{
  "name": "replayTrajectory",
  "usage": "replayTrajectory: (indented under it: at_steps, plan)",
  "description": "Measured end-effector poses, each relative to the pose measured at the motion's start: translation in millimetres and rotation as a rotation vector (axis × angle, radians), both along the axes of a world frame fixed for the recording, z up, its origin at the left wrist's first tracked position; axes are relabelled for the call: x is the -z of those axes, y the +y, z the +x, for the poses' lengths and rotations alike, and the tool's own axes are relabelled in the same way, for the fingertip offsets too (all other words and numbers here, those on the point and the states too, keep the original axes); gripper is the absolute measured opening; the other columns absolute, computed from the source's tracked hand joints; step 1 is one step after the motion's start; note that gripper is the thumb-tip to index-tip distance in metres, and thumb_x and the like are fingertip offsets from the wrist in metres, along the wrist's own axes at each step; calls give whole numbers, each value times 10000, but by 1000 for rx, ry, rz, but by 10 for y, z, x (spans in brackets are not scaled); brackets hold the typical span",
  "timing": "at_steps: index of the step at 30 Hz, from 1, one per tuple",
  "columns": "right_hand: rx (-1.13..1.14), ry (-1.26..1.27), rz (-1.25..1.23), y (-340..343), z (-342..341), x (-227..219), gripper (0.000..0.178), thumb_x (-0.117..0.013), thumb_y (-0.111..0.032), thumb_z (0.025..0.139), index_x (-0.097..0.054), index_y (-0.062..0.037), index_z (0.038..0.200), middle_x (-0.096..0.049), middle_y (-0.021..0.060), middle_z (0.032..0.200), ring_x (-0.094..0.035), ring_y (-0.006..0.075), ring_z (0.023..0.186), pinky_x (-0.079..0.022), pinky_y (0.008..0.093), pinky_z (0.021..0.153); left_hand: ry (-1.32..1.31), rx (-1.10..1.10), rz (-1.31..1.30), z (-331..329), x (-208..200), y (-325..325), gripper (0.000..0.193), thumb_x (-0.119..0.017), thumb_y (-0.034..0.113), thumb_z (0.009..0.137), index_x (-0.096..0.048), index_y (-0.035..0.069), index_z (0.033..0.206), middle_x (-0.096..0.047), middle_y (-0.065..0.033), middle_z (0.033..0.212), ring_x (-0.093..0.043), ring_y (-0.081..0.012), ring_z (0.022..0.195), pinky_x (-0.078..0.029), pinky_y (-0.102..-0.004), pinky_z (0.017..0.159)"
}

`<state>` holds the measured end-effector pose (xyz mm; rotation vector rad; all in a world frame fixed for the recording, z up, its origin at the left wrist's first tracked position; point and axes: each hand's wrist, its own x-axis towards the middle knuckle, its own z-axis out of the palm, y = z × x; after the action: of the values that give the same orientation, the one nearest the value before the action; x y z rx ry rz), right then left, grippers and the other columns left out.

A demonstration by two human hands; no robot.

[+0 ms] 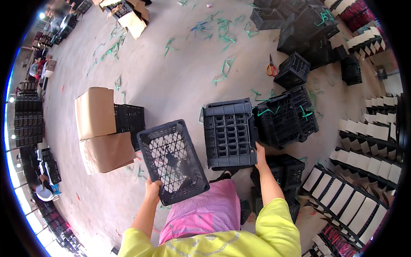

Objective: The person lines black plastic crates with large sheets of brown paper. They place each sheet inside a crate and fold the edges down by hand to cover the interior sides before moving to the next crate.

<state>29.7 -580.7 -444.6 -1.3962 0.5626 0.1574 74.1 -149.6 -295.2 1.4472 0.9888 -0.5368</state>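
My left hand (152, 189) is closed on the near-left rim of a black plastic crate (195, 162). The crate tilts so that I look into it, and the floor shows through its lattice bottom. To its right is a second black crate (229, 162), slotted face toward me; whether more crates are nested with it I cannot tell. My right hand (260, 155) grips this one at its right edge, with some fingers hidden. A small gap separates the two crates.
Brown cardboard sheets (96, 113) cover a black crate (130, 118) at left. Tangled crates (282, 118) with green straps lie at right, near orange-handled scissors (271, 69). Cut green straps (224, 70) litter the floor. Filled crates (346, 201) stand far right; other people are at the far left.
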Motion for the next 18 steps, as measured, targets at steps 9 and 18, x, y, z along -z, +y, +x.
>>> replayTrajectory:
  at_steps: [9,18]
  plan:
    - [464,391,-38,-543,-18,-394,250,-449,-121,905,-572,-43,1108,-585,22,1009,-530,105,948,-379,243,819,70,131,-54,90,1099,-507,546,-443,-126,676,-492,46,1192,-593,-40,883,-548,-131,701,-449,-260,597]
    - [-382,62,-1208,814,984,-1066,955,-742,-234,649,-174,8,1379,-216,222,1417,-189,427,1301,-177,512,1054,11,293,-132,-24,1077,-687,618,-432,-140,686,-446,68,1268,-610,-59,941,-572,-143,776,-457,-265,669]
